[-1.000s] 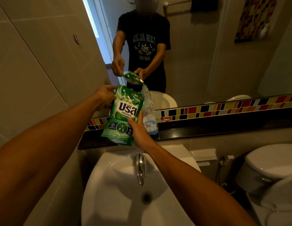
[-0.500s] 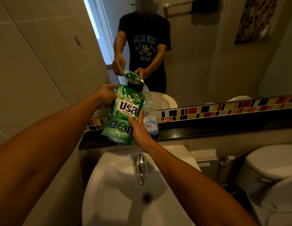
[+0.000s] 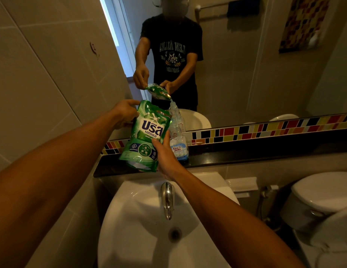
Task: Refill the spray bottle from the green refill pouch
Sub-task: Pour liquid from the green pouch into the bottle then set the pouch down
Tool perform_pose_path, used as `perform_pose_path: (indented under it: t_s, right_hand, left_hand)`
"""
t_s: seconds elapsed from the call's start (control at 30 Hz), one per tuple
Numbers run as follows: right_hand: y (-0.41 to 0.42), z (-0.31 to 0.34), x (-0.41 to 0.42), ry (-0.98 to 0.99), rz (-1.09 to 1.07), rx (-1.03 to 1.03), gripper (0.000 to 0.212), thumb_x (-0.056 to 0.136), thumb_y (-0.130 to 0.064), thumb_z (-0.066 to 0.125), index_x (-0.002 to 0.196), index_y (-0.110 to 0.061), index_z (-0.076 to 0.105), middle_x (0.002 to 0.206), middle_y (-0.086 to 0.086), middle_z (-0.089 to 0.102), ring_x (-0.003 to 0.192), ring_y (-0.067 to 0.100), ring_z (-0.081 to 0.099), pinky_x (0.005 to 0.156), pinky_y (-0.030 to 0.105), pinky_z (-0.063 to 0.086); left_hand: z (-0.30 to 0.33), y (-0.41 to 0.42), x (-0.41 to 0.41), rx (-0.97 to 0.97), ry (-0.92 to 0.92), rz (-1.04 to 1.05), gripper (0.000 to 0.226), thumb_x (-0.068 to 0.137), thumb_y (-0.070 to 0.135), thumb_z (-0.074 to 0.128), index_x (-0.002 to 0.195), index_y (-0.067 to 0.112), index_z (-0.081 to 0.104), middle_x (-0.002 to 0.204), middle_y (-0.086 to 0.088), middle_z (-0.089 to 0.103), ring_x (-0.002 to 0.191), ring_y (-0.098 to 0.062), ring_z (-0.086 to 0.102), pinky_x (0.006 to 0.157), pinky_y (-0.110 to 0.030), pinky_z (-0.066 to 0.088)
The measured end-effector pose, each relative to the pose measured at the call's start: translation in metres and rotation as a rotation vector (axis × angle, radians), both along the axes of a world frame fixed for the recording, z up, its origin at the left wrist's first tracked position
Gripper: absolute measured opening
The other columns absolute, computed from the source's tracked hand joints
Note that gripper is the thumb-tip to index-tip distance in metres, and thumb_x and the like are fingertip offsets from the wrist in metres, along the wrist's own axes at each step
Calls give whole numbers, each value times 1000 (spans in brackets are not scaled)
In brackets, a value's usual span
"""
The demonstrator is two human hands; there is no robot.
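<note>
Pouch (image 3: 146,135) unchanged: tilted at bottle (image 3: 177,134) mouth, left hand (image 3: 124,115) and right hand (image 3: 165,155) grip closed on it.

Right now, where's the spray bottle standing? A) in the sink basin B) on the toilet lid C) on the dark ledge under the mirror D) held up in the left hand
C: the spray bottle stands on the dark ledge behind the sink, while both hands tip the green refill pouch at its neck.

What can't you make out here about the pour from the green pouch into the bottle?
- Head view: the pouch hides its own spout and the spray bottle mouth.
- Fill level: dim light and the right hand obscure it.
- Left hand fingers: behind the pouch.
- The bottle's small print is too small.
</note>
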State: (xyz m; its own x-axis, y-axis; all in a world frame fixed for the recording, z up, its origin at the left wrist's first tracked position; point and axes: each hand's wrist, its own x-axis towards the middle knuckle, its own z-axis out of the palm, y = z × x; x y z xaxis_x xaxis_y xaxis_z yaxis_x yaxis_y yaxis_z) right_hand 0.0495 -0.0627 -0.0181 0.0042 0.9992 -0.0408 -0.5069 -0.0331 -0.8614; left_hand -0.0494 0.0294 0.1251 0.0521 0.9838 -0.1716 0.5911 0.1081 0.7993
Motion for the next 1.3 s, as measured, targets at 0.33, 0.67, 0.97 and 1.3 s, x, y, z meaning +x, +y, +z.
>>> perform_pose_path:
  t_s: [0.33, 0.67, 0.97, 1.3]
  right_hand:
    - [-3, 5, -1, 39, -8, 20, 65, 109, -11, 43, 158, -42, 13, 144, 15, 57, 130, 39, 60, 93, 48, 59]
    - [-3, 6, -3, 39, -18, 21, 64, 109, -11, 45, 157, -43, 16, 134, 7, 63, 117, 30, 66, 99, 55, 56]
    - [-3, 6, -4, 36, 0, 8, 66, 109, -14, 45, 158, -45, 13, 132, 5, 63, 118, 30, 66, 99, 55, 56]
    - [-3, 7, -4, 32, -11, 17, 67, 109, -14, 46, 160, -43, 14, 143, 14, 59, 126, 36, 64, 100, 58, 55]
  left_hand:
    - [3, 0, 1, 9, 18, 3, 53, 98, -4, 51, 142, 24, 51, 96, -7, 67, 78, -17, 65, 56, -30, 51]
    - [4, 1, 0, 11, 38, -10, 54, 98, -4, 51, 143, 25, 51, 112, -14, 68, 82, -18, 65, 59, -31, 53]
    - [5, 2, -1, 11, 40, -11, 53, 98, -2, 52, 144, 24, 50, 119, -17, 67, 92, -23, 66, 61, -32, 54]
    - [8, 2, -2, 4, 48, -13, 53, 98, -2, 52, 143, 25, 51, 119, -17, 67, 97, -25, 66, 64, -34, 55]
